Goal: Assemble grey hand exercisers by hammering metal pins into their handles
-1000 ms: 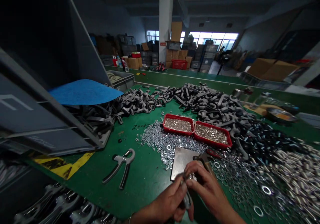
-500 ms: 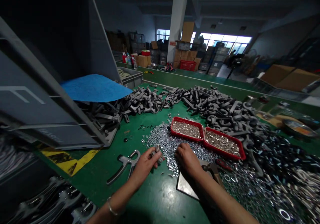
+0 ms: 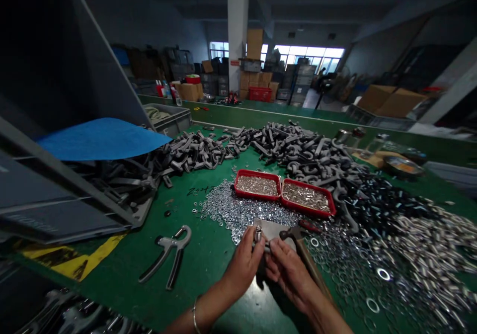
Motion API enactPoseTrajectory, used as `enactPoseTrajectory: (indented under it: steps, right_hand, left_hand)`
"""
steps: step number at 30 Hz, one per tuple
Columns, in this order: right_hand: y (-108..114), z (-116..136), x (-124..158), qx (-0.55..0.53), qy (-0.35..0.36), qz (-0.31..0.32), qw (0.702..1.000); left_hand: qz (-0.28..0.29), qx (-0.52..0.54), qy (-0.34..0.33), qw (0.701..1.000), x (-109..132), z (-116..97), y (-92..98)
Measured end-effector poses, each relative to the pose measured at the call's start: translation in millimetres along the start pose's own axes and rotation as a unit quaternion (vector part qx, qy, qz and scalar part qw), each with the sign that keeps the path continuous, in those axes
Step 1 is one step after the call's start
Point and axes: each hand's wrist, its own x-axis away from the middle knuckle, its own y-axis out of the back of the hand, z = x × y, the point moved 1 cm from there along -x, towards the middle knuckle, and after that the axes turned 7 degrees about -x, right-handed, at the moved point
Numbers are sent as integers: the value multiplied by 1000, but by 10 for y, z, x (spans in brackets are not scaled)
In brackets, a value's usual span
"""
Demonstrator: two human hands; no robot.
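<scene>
My left hand (image 3: pixel 241 260) is closed around a small metal spring part (image 3: pixel 258 233) that stands upright between thumb and fingers. Right beside it, my right hand (image 3: pixel 289 268) has thumb and fingertips pinched together at the same part. Whatever small thing the right fingertips hold is hidden. Both hands are over the near edge of a flat metal plate (image 3: pixel 265 223). To the left lies a grey hand gripper (image 3: pixel 170 254) with two black-edged handles and a spring across its top. A hammer (image 3: pixel 311 262) rests just right of my right hand.
Two red trays (image 3: pixel 280 198) of small metal pins stand behind a spread of nuts (image 3: pixel 223 207). Grey handle parts (image 3: pixel 305 147) are heaped at the back. Rings (image 3: pixel 335 269) and metal cylinders (image 3: pixel 432 254) cover the right. A grey crate (image 3: pixel 85 219) stands left.
My right hand has come from the nuts to meet my left hand, fingers now pinched at the spring part. The left hand has moved right with the part. The view has shifted right.
</scene>
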Motion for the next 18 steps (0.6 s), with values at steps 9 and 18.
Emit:
enactPoseTrajectory:
  steps: [9, 18]
  right_hand:
    - [119, 270, 374, 369, 234, 7, 899]
    - [211, 290, 432, 655, 425, 57, 622]
  left_hand:
    - [14, -60, 21, 998, 174, -285, -186]
    - [14, -62, 25, 998, 129, -196, -193]
